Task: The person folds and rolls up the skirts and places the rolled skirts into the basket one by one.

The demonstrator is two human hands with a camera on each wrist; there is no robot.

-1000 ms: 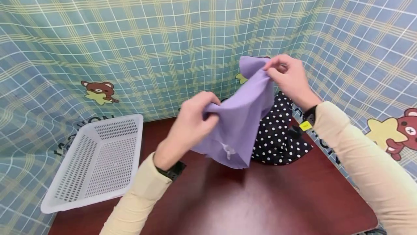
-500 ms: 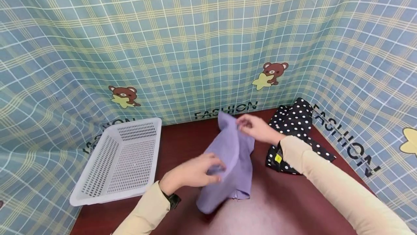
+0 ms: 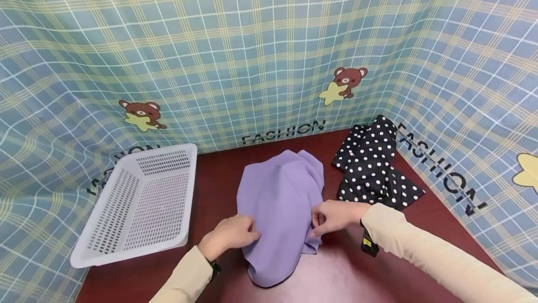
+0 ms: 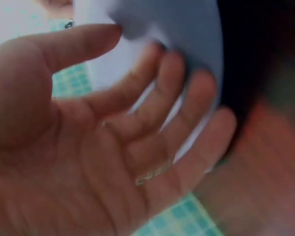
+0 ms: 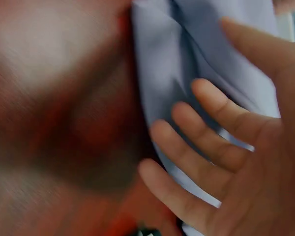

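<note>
On the counter (image 3: 357, 275), purple cloth (image 3: 279, 202) spread flat; left hand (image 3: 229, 235) touching its left edge with relaxed fingers, right hand (image 3: 334, 216) likewise on the right edge. Polka-dot cloth (image 3: 371, 165) just beside.

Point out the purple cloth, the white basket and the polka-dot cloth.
purple cloth (image 3: 279, 200): head view, middle of its flat top.
white basket (image 3: 126, 247): head view, near rim.
polka-dot cloth (image 3: 371, 163): head view, middle of the fabric.
</note>
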